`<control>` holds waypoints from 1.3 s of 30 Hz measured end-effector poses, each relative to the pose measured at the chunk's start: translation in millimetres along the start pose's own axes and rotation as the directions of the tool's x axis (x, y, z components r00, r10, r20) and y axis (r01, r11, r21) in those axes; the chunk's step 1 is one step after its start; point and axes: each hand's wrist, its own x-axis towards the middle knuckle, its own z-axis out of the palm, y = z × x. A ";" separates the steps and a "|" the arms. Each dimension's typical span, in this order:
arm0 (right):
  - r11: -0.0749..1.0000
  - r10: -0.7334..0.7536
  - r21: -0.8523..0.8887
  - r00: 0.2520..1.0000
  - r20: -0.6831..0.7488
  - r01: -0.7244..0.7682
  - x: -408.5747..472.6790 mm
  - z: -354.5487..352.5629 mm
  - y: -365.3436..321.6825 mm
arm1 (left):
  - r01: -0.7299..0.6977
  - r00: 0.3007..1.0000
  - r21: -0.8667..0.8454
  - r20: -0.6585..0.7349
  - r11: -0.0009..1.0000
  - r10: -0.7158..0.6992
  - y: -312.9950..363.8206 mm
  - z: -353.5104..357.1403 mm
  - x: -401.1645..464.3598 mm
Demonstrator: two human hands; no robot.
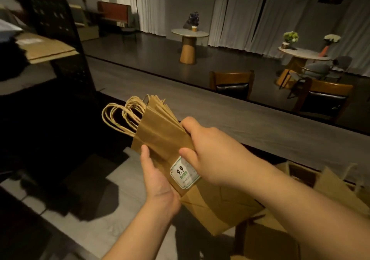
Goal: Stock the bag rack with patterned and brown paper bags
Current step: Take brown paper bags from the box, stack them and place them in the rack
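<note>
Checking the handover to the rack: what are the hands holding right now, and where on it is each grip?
Both hold one stack of brown paper bags. The left hand grips its lower left edge; the right hand grips the right edge, thumb beside the price label.

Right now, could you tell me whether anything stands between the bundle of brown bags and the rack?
Nothing visible does. Both hands, left and right, hold the brown bags, handles pointing toward the black rack at upper left; only open, dark space lies between.
</note>
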 end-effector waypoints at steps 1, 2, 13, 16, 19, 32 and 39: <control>1.000 -0.006 -0.012 1.000 0.005 0.006 9.5 14.0 -4.2 | -0.003 0.999 -0.009 -0.035 1.000 0.003 7.8 -10.1 8.9; 0.999 -0.015 -0.030 1.000 0.012 0.016 17.7 27.9 -7.3 | 0.005 0.997 -0.009 -0.071 1.000 -0.005 13.2 -22.3 19.9; 0.990 0.114 -0.106 0.962 0.247 -0.090 74.6 200.5 -13.0 | 0.096 0.958 0.647 -0.265 0.756 0.105 77.6 -134.5 93.6; 0.985 0.142 -0.136 0.950 0.277 -0.108 84.2 241.8 -17.2 | 0.084 0.958 0.884 -0.198 0.460 0.205 83.8 -159.6 111.1; 0.975 0.144 -0.211 0.922 0.358 -0.071 91.0 268.9 -19.4 | -0.153 0.957 0.983 0.122 0.104 0.262 88.7 -173.1 122.5; 0.883 0.469 -0.108 0.840 0.274 -0.457 50.5 260.4 21.0 | -0.720 0.660 0.341 0.604 -0.605 -0.446 109.6 -237.1 220.6; 0.561 0.711 0.475 0.689 0.142 -0.677 -1.9 284.0 33.3 | -0.770 0.638 0.596 0.712 -0.229 -0.294 104.7 -259.5 220.6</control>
